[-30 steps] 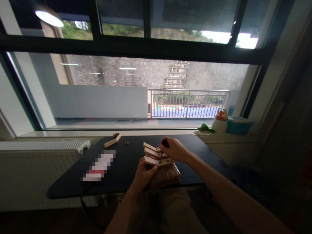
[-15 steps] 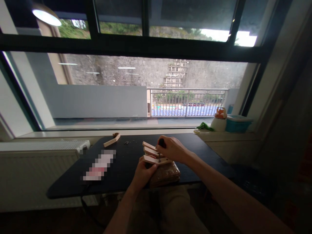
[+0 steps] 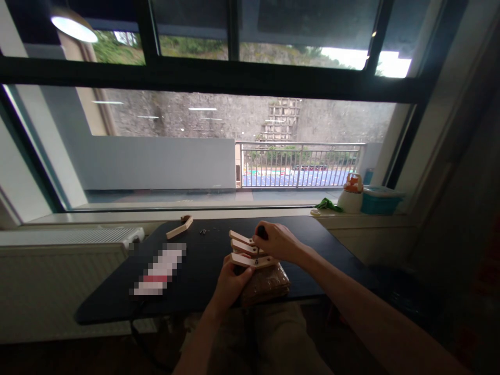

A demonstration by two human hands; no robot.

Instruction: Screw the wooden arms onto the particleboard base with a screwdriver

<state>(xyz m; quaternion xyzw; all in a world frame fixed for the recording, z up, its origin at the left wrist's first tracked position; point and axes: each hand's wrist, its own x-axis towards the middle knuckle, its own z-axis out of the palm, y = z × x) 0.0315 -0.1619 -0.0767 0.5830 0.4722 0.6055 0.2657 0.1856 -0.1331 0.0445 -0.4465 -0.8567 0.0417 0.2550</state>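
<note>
Screwdriver tip lost among angled wooden pieces

On the black table (image 3: 324, 255) lies a brown stack (image 3: 267, 286), glossy as if plastic-covered; what it holds cannot be made out. Above its far edge sits the nearest wooden piece (image 3: 242, 260), bent in the middle; two more wooden pieces (image 3: 240, 241) line up behind it, their right ends covered by the right hand (image 3: 279, 242); whether the three are joined cannot be told. That hand's fingers are curled round the dark handle of a screwdriver (image 3: 262, 233); its thin shaft drops to the nearest piece, where the tip is too small to read. At the stack's left far corner, the left hand (image 3: 232, 280) pinches the nearest piece by its left half, thumb in front; its other fingers are mostly hidden behind the wood.

Well left of the stack and beyond it rests a loose wooden piece (image 3: 178, 229), a dark lump at its far end too small to identify; between that piece and the stack are small dark bits (image 3: 203, 232), perhaps screws; nearer, left of the stack, a pale object with a red band (image 3: 164, 265) is pixelated past recognition.
</note>
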